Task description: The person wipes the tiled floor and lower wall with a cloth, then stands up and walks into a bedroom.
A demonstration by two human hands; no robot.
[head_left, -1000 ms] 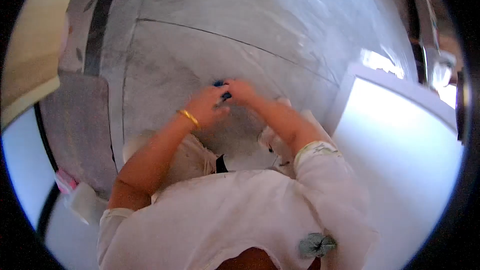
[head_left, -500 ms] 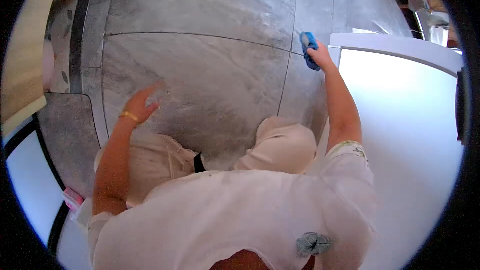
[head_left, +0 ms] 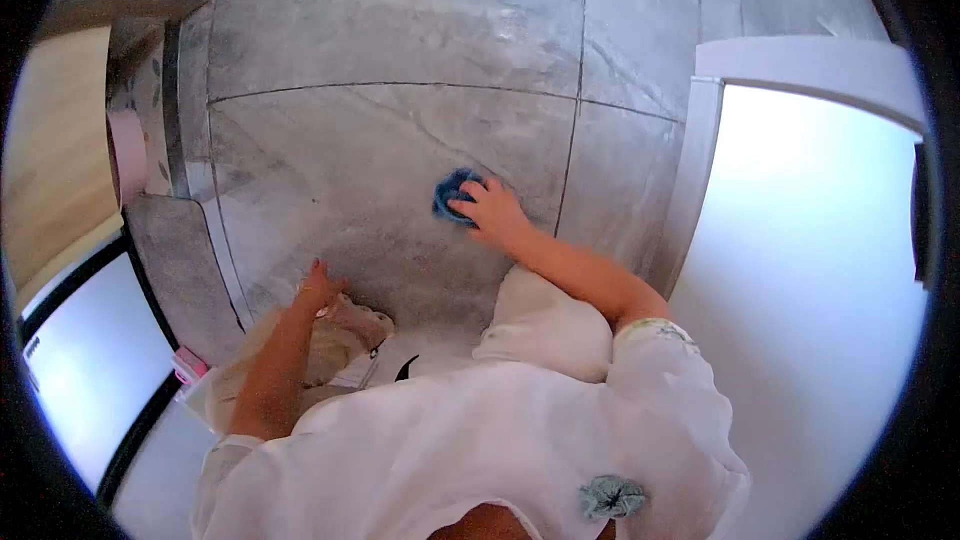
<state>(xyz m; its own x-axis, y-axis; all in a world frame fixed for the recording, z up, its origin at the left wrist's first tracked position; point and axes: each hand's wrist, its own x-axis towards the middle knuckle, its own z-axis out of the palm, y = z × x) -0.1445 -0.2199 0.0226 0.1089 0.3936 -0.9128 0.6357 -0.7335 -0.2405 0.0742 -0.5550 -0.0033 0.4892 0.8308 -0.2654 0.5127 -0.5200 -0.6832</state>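
The right hand (head_left: 497, 212) grips a blue cloth (head_left: 449, 186) against the floor (head_left: 380, 155), at two o'clock from the open left hand (head_left: 318, 290).

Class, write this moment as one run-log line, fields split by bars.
right hand: gripping blue cloth | blue cloth: on grey tiled floor | left hand: apart from blue cloth, nothing seen in it
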